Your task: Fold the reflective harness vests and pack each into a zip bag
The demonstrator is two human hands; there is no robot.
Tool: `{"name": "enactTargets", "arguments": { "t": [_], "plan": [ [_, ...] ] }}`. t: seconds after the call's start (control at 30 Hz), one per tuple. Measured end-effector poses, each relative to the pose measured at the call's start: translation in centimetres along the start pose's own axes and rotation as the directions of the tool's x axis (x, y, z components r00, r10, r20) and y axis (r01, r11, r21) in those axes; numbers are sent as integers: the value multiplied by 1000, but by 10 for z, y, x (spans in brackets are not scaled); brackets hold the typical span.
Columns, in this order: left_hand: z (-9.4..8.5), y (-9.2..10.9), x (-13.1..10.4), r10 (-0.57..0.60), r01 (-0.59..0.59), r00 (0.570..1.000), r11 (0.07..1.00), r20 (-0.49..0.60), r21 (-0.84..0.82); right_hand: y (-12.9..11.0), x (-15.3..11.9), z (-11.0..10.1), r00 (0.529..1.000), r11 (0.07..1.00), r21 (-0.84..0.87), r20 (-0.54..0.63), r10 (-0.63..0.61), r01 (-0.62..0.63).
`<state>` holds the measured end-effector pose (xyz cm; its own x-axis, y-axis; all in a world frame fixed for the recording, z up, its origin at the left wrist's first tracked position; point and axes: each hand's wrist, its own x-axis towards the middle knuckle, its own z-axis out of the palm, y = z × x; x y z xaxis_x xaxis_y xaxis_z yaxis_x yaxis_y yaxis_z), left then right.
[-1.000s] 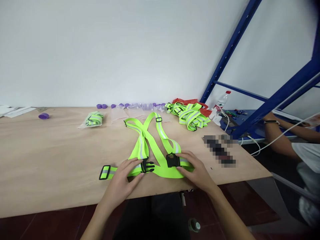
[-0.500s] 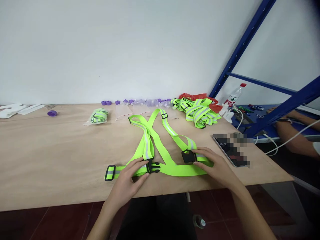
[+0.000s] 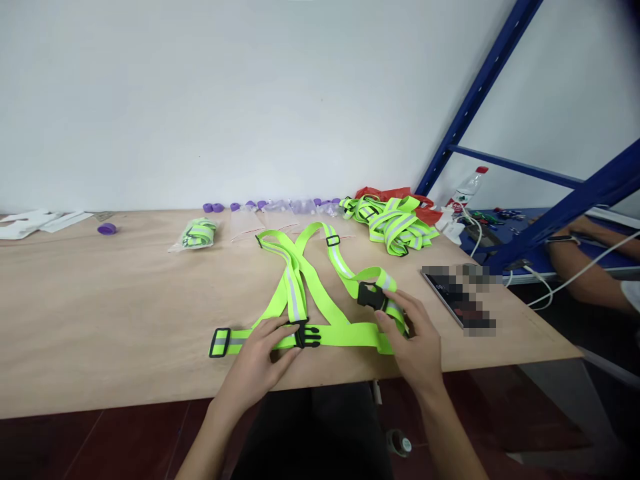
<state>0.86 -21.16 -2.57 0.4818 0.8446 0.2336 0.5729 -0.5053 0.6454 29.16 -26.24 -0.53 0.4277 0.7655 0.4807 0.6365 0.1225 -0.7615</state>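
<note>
A lime-yellow strap harness with grey stripes lies spread near the table's front edge. My left hand rests on its lower left band, thumb and fingers closed at the black pronged buckle, whose prongs point right. At the right, my right hand grips the strap beside the black socket buckle, which is raised a little above the band. A black slider sits at the harness's left end, another on the upper right strap.
Behind are a bagged strap bundle, clear bags, purple caps and a pile of straps. A phone lies right, near a blue frame, a bottle and another person's arm.
My right hand has moved left and turned more upright, lifting the socket buckle and its strap slightly up and to the left. My left hand has barely moved.
</note>
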Motion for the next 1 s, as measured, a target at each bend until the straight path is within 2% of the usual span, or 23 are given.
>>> {"name": "enactTargets", "arguments": {
  "t": [0.17, 0.3, 0.4, 0.5, 0.67, 0.73, 0.83, 0.9, 1.0],
  "plan": [
    [-2, 2, 0, -19, 19, 1000, 1000, 22, -17, 12, -8, 10, 995, 998, 61, 91, -41, 36],
    [-11, 4, 1, -50, 53, 998, 989, 26, -135, 24, -7, 10, 987, 996, 83, 157, -32, 19],
    [-15, 3, 4, -101, 82, 994, 954, -49, -289, 26, -7, 8, 979, 997, 68, 199, -32, 19],
    [-16, 2, 9, -223, 139, 964, 888, -146, -438, 26, -7, 7, 963, 999, 11, 266, -53, 52],
    [-14, 4, 12, -341, 181, 919, 811, -198, -557, 31, -10, 9, 914, 976, -162, 400, -72, 148],
    [-9, 6, 12, -330, 152, 917, 808, -223, -570, 32, -11, 10, 900, 954, -222, 426, -90, 200],
    [2, 11, 12, -255, 80, 925, 856, -282, -511, 32, -11, 10, 895, 940, -248, 433, -110, 235],
    [8, 17, 13, -185, 39, 932, 905, -311, -423, 32, -11, 9, 903, 952, -210, 413, -119, 222],
    [14, 25, 15, -85, -2, 956, 955, -279, -298, 31, -11, 6, 926, 978, -111, 356, -127, 177]
  ]
}}
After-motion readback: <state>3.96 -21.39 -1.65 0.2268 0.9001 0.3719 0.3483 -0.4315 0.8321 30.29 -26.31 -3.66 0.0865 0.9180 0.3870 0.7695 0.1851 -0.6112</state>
